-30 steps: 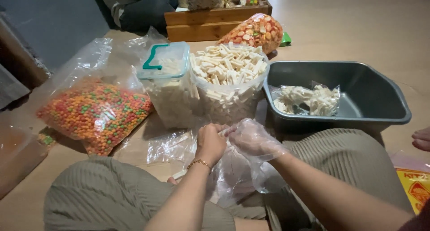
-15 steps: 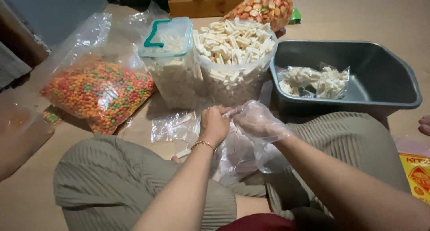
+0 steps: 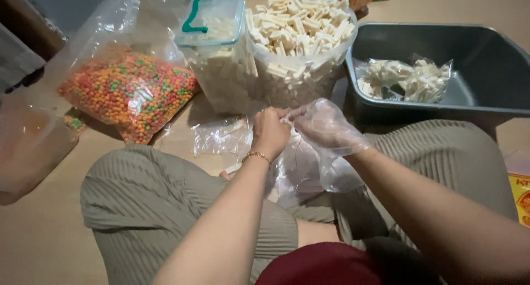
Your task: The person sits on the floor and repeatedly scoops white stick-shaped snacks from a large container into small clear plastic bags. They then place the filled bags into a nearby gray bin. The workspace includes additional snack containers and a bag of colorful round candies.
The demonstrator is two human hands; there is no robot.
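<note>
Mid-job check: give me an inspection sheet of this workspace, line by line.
Surface: tan floor; the person sits on it.
Job's things: small clear bag held over the lap; big open bag of pale stick snacks just ahead.
Clutter: bag of coloured balls, lidded tub, grey bin holding a filled packet.
Grippers: bare left hand and plastic-gloved right hand meet at the bag's top.
Cables: nothing seen.
Surroundings: dim, edges cropped.

Orange, red and green pellets (image 3: 130, 91) fill one clear bag; the pale cream sticks (image 3: 298, 33) sit beside a dark grey tub (image 3: 491, 58).
</note>
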